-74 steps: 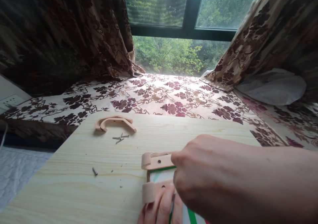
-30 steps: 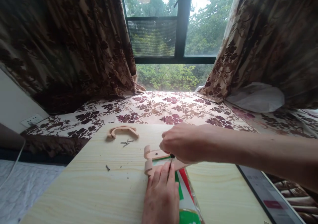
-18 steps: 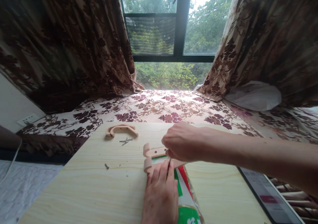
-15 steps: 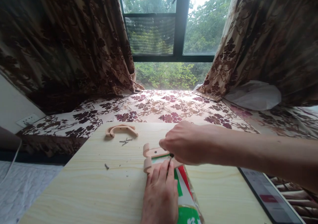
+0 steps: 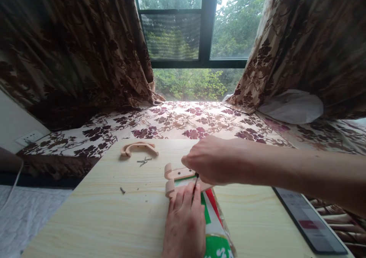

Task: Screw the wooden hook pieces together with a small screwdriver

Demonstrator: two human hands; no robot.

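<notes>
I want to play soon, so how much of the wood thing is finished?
Two hooked wooden pieces lie side by side; I can't tell if they're fastened. The right hand seems busy with a thin dark tool, the left hand on the nearer piece. Probably left: two curved pieces and loose screws.

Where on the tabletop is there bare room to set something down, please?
Front left of the tabletop, between its left edge, the lone screw and the left hand; front right, between the packet and the dark-framed screen. It is crowded around the hooked wooden pieces, by the right hand.
</notes>
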